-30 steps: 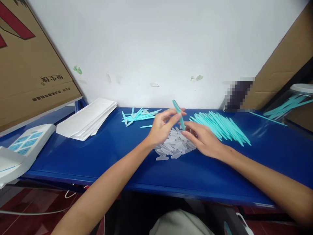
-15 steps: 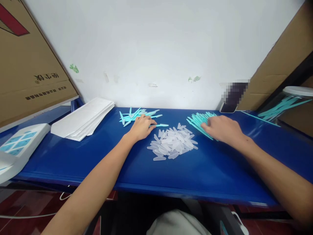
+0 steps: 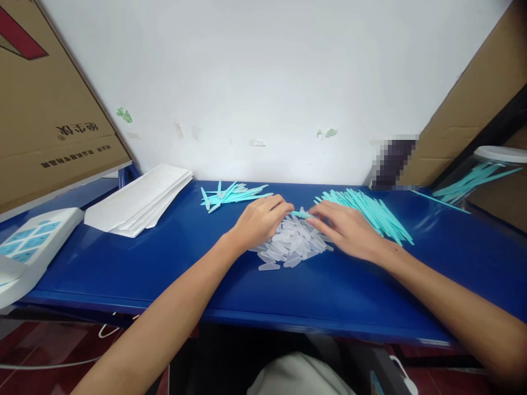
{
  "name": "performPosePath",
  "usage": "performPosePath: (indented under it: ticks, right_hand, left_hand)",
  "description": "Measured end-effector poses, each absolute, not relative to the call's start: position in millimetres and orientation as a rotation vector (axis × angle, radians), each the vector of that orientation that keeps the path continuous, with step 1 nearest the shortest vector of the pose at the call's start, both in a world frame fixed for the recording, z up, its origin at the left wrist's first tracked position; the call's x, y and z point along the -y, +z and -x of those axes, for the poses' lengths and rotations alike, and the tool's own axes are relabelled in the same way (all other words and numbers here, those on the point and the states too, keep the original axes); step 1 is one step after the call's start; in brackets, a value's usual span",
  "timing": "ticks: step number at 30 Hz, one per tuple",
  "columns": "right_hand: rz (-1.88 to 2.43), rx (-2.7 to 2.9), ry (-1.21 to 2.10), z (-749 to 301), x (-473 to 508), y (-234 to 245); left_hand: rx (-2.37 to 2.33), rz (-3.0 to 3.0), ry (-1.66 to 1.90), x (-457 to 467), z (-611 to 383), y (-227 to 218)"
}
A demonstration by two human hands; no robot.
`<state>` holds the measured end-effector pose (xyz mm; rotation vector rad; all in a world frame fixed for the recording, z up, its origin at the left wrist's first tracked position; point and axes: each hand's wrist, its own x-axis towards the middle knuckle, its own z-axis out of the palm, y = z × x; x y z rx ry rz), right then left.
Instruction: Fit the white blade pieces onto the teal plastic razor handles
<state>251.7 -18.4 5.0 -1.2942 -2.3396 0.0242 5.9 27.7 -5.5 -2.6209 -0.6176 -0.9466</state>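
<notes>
A slim turquoise stick (image 3: 301, 214) spans the gap between my hands, above a heap of translucent, tapered blade-like caps (image 3: 294, 241). My left hand (image 3: 263, 216) pinches the stick's left end, its fingertips partly hidden behind the knuckles. On the other end, the thumb and fingers of my right hand (image 3: 343, 225) are closed. To the right lies a dense fan of turquoise sticks (image 3: 381, 211), partly behind my right hand. Beyond my left hand, a looser pile of turquoise sticks with pale capped ends (image 3: 230, 196) rests near the wall.
White flat packets (image 3: 138, 197) are stacked at the left, beside a white device with blue panels (image 3: 37, 236). A cardboard box (image 3: 61, 99) stands behind them. At the right are a pixelated dark phone-like object (image 3: 393, 164) and a clear jar (image 3: 494, 178) holding turquoise sticks.
My left hand has moved right, away from the capped pile. My right hand has left the turquoise fan and come leftward, so both hands now meet at one stick over the translucent heap.
</notes>
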Motion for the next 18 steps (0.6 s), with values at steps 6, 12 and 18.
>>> performPosePath:
  ticks: [6,12,18]
  right_hand:
    - [1.199,2.408,0.028,-244.6,17.5,-0.8]
    - [1.315,2.398,-0.008,-245.0,20.2,-7.3]
    - [1.37,2.522,-0.022,-235.1,24.5,-8.5]
  left_hand:
    - [0.638,2.536,-0.818,-35.5,-1.9,-7.4]
    - [1.101,2.38,-0.99,-57.5,29.6,-9.9]
    - [1.165,2.538,-1.338,-59.1,25.0,-18.0]
